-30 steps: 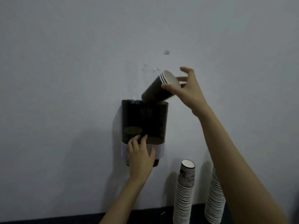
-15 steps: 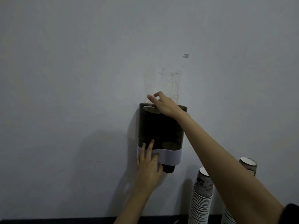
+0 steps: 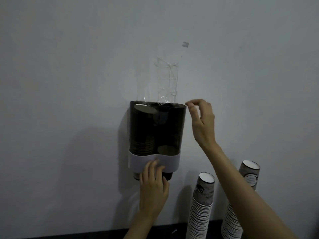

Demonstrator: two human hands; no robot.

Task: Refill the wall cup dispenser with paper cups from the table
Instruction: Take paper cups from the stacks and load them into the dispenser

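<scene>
Right hand [image 3: 202, 118] had come off the dark translucent wall-mounted cup dispenser [image 3: 157, 131] and hung just beside its top right corner, fingers loosely curled, holding nothing. Cups it held 1 s ago now sat inside the left tube. Left hand [image 3: 152, 185] pressed straight fingers on the white band [image 3: 170, 161]. Two tall paper cup stacks [image 3: 201, 207] stood below right on the dark table edge [image 3: 69, 235].

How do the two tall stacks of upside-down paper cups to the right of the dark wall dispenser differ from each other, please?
The nearer stack of printed paper cups stands almost upright; the farther stack of printed paper cups leans to the right. The nearer stack shows in full down its side, while the person's right forearm crosses the farther stack. Both are nested bottom-up, with a white base on top and dark print on the top cup.
</scene>
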